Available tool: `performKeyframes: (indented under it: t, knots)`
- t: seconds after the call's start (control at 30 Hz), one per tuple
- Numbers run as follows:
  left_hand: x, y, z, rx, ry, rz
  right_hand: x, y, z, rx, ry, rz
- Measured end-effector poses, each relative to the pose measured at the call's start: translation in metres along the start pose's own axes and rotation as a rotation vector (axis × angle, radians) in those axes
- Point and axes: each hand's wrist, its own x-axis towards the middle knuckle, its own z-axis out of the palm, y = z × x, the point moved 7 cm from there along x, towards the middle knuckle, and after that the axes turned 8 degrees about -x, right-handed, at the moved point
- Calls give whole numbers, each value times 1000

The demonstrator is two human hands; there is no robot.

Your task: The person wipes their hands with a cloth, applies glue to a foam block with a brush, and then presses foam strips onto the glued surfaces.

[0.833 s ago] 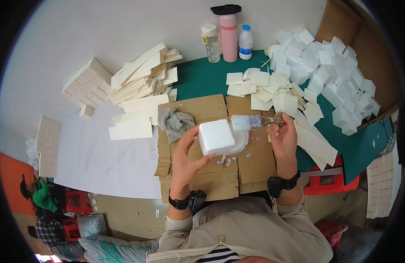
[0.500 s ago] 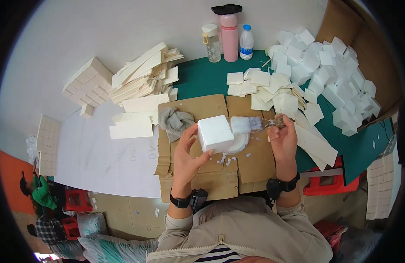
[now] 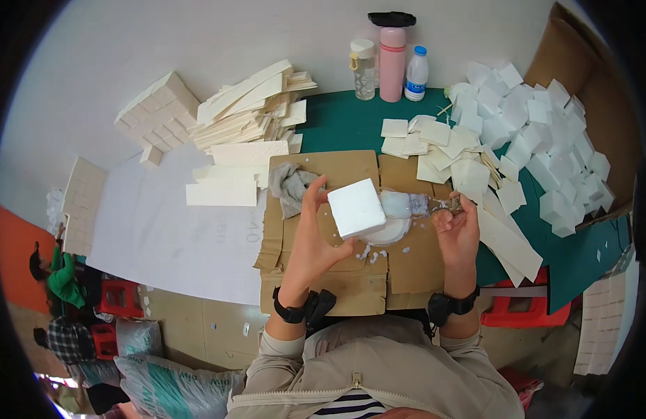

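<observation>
As the white block [image 3: 356,208] hides part of a dish [image 3: 395,231] on the cardboard [image 3: 414,276], we see from the head view the left hand [image 3: 314,241] spread around that block, but cannot tell whether it grips; the right hand [image 3: 457,230] pinches a brush [image 3: 419,204], its bristle tip unclear.

My foam block [image 3: 357,208] is plain white; at its three o'clock, my brush [image 3: 414,204] runs from whitish bristles [image 3: 395,205] through a greyish-violet band [image 3: 418,204] to a mottled brown handle [image 3: 443,205]. Brown cardboard [image 3: 351,283] meets dark green tabletop [image 3: 330,129]. Just past twelve o'clock is a pink flask [image 3: 392,70], at one a white bottle [image 3: 416,73] capped in blue, at two white cubes [image 3: 536,140], at four a red stool [image 3: 518,315]. Toward six, my beige jacket [image 3: 407,370] opens on a navy-and-white striped shirt [image 3: 351,406].
</observation>
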Motion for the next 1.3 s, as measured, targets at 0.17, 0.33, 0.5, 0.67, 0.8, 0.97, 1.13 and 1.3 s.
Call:
performKeyframes:
  t: [0.17,0.33,0.5,0.67,0.8,0.97,1.13,1.3]
  knots:
    - [3,3,-2,7,-34,-19,0,0,0,-23,-22,-13]
    - [3,0,0,-24,-49,-10,0,2,-1,-23,-6,-12]
    - [4,4,2,-24,-73,-1,0,2,-2,-23,4,-2]
    - [6,5,3,2,-110,-15,-1,0,0,-46,1,-22]
    - [7,5,2,42,-126,8,-1,-1,2,-57,5,-43]
    - [7,6,2,94,-151,11,-1,0,0,-66,22,-61]
    - [7,8,2,130,-157,43,0,-3,2,-85,-3,-75]
    - [9,9,2,271,-129,45,-3,-10,12,-122,-6,-107]
